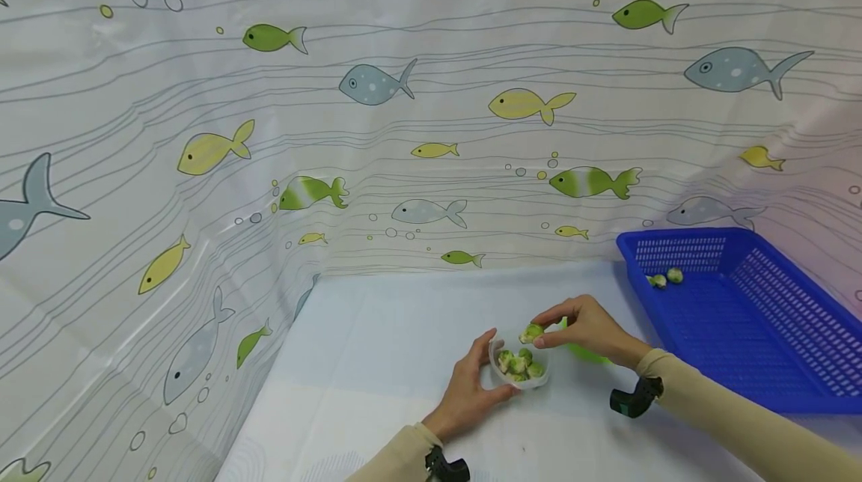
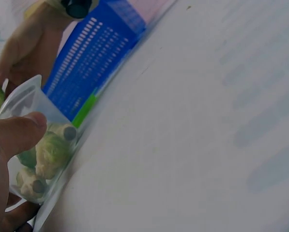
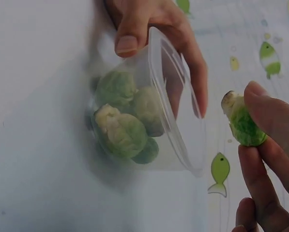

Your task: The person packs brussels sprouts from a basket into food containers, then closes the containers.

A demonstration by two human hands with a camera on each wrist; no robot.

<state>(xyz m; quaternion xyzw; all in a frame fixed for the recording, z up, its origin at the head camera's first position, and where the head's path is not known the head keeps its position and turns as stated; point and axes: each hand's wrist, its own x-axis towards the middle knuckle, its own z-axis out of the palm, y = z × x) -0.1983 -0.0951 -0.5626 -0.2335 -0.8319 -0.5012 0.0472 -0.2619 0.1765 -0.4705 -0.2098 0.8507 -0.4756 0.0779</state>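
Observation:
A clear plastic tub (image 1: pixel 533 385) stands on the white table, with several Brussels sprouts (image 3: pixel 122 133) inside it. My left hand (image 1: pixel 470 386) holds the tub from the left, thumb on the near side and fingers round the far side. Above the tub's open top, my right hand (image 1: pixel 587 326) pinches one Brussels sprout (image 3: pixel 243 121) between thumb and fingertips. The right wrist view shows that sprout apart from the rim, its cut brown stem end toward the tub.
A blue perforated plastic basket (image 1: pixel 703 325) stands on the right, a few Brussels sprouts (image 1: pixel 675 275) in its far left corner. Behind my right hand lies a bright green flat piece (image 1: pixel 587 353), partly hidden. A fish-patterned curtain (image 1: pixel 377 168) hangs behind the table (image 1: pixel 364 347).

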